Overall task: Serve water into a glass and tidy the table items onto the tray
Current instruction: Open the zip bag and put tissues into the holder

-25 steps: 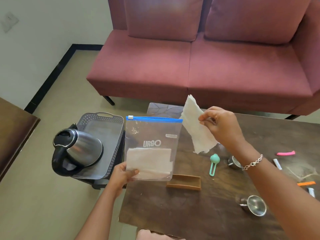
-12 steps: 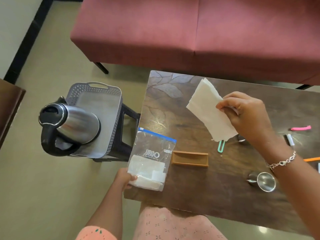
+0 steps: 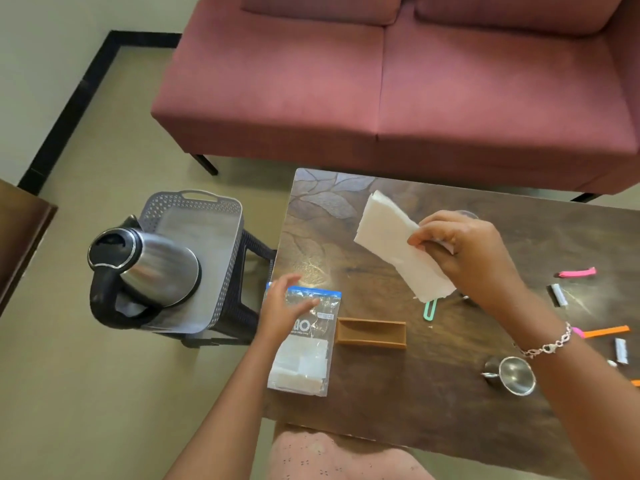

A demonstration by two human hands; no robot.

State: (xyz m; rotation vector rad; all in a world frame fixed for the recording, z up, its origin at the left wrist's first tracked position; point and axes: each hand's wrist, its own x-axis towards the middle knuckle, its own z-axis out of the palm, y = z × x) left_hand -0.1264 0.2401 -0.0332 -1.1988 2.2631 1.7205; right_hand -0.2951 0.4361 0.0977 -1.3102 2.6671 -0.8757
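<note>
tissue [image 3: 398,244] pinched in right hand [image 3: 467,254] fingers, held above the surface at centre right, likely ready for wiping | left hand [image 3: 287,306] fingers spread, hovering over bag [image 3: 304,344] lying flat at surface's left edge | kettle [image 3: 145,268] sits on tray [image 3: 207,209], left of frame | cup [image 3: 516,375] lower right, waiting for tidying

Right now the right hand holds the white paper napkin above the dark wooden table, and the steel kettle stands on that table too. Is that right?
Not quite. The head view shows the right hand holding the white paper napkin above the dark wooden table, but the steel kettle stands in the grey plastic tray on a stool beside the table.
</note>
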